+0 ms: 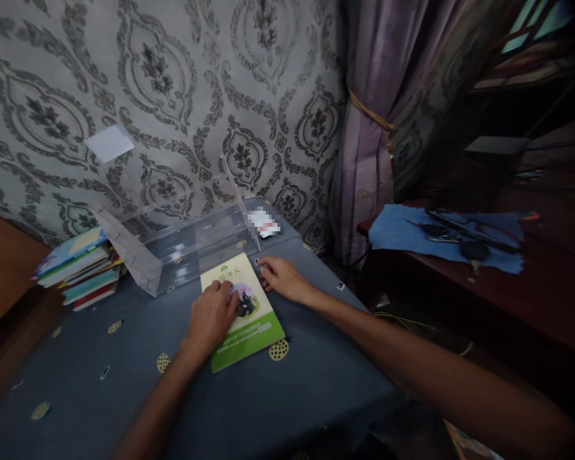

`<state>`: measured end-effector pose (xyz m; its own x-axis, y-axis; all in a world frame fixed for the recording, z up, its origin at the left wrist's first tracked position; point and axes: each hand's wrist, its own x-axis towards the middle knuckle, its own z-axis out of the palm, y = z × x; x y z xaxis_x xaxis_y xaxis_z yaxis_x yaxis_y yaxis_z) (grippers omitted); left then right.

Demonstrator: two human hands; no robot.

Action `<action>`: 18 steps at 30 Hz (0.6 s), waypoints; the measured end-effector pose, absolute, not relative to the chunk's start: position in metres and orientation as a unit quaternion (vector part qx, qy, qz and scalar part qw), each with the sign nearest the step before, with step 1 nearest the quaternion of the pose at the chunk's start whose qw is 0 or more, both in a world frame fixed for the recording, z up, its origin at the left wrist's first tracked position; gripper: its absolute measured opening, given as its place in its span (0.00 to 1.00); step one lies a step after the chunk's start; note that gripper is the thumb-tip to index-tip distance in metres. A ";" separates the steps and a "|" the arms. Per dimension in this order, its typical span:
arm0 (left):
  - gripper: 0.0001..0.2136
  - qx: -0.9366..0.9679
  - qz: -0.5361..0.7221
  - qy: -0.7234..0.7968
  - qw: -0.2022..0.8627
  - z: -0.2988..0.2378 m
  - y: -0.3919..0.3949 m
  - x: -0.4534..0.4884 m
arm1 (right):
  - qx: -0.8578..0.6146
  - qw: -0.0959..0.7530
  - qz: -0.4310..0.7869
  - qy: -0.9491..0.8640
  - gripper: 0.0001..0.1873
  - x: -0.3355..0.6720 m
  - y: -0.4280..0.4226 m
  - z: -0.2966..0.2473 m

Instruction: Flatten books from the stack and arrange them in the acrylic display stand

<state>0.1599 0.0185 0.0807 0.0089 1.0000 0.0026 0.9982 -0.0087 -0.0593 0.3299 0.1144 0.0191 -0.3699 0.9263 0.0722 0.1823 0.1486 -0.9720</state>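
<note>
A book (249,332) with a cream and green cover and a picture in its middle lies flat on the cloth-covered table. My left hand (214,311) rests on the left part of the cover, fingers spread over it. By the book's upper right edge is my right hand (282,278), fingers loosely bent and apart, with nothing visible in them. Just behind the book stands a clear acrylic rack (144,265) with upright side panels, its front edge close to the book's top.
A stack of books (89,265) sits left of the rack. A pixelated white object (263,222) lies behind it to the right. Across a gap, a dark red surface (441,281) bears a blue cloth (393,230) with tools. The patterned wall (182,83) and purple curtain (368,147) rise behind.
</note>
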 end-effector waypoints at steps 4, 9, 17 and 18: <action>0.19 -0.725 0.010 -0.689 0.015 0.084 0.020 0.179 | -0.415 0.385 0.562 -0.603 0.05 0.328 0.115 0.023; 0.23 -0.726 -0.013 -0.687 -0.004 0.081 0.030 0.177 | -0.428 0.409 0.652 -0.474 0.05 0.327 0.114 0.037; 0.28 -0.715 -0.097 -0.685 -0.103 0.085 0.038 0.163 | -0.363 0.399 0.754 -0.374 0.13 0.326 0.106 0.049; 0.28 -0.708 -0.107 -0.687 -0.122 0.086 0.039 0.161 | -0.347 0.393 0.765 -0.375 0.12 0.325 0.104 0.047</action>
<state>0.1614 0.0393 0.0864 0.0332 0.9993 -0.0164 0.9471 -0.0262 0.3200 0.3248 0.1045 0.0475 -0.4504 0.8613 -0.2352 -0.3414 -0.4095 -0.8460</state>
